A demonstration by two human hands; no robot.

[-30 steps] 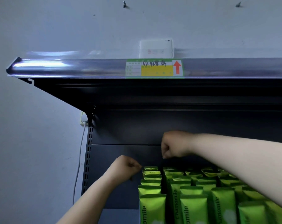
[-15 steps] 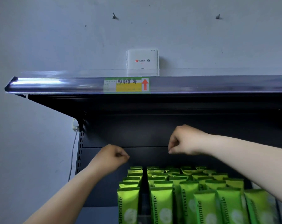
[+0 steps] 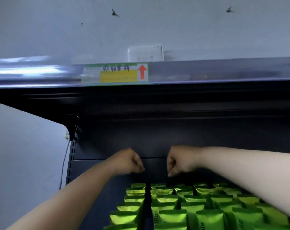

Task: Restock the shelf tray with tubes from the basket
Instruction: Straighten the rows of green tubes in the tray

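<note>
Both hands up at the back of the shelf, above the rear row of green tubes (image 3: 167, 199). Left hand (image 3: 130, 161) and right hand (image 3: 179, 161): fingers curled tight, grip narrow, nothing visible in either, possibly pinching something thin, can't tell. They hover over the dark gap between the leftmost column and the rest, probably lining rows up. Tubes stand upright, packed front to back so labels face out. Basket not in view. Price tag (image 3: 115, 73) on the shelf edge above.
</note>
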